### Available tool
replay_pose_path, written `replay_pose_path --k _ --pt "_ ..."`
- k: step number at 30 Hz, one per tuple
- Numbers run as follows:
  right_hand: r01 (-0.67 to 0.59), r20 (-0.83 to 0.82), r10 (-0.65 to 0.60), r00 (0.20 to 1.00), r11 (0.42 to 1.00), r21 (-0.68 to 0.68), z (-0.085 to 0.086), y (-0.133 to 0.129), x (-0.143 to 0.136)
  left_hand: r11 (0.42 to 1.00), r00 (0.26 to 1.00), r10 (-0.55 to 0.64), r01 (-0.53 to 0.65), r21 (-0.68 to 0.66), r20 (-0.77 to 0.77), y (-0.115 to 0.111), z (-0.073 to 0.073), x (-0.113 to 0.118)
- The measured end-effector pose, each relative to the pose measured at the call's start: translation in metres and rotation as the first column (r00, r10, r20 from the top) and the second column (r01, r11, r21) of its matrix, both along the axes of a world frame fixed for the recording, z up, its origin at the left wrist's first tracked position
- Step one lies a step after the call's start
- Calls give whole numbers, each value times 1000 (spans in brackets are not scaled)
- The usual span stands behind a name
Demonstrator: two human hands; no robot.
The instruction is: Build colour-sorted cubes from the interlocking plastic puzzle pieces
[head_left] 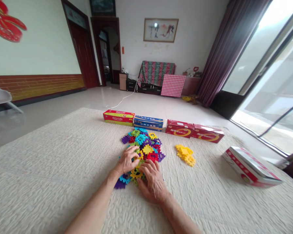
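Note:
A heap of notched plastic building tiles in several colours lies on the quilted cover. My left hand rests on the left side of the heap, its fingers bent and apart from the thumb. My right hand lies over the near right part, fingers stretched forward and thumb apart. Between the hands sits a yellow tile with an open middle. A solid yellow tile and a red tile lie just beyond my fingers. Blue and purple tiles stick out below my left wrist. The tiles under both palms are hidden.
A small separate pile of yellow tiles lies to the right. Behind the heap stand a red-and-green box, a blue box and two dark red boxes. A white-and-red box lies far right on the quilted cover.

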State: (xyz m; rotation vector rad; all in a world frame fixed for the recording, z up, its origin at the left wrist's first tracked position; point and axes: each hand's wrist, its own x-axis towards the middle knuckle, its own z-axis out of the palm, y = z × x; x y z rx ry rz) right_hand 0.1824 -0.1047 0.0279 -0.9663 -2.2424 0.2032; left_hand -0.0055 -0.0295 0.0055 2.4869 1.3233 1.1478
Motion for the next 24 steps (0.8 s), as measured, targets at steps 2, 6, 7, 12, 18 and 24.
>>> replay_pose_path --k 2,6,7,12,18,24 --pt "-21 -19 21 1000 1000 1 -1 1 2 1000 997 1 1 -26 81 -1 4 1" --pt "-14 -85 17 996 999 32 -3 2 6 997 967 9 10 -76 254 -4 15 1" --pt "7 -117 -2 993 999 42 -4 3 7 996 958 11 13 -83 286 -5 18 1" --pt "166 -328 -135 935 984 67 -13 10 10 995 932 -10 46 -91 361 -11 29 7" --pt "206 -390 -172 905 977 48 -23 20 14 974 913 -61 144 -178 404 -19 40 21" --pt "262 -381 -232 895 965 27 -26 23 13 861 859 -20 276 -428 512 -24 44 28"
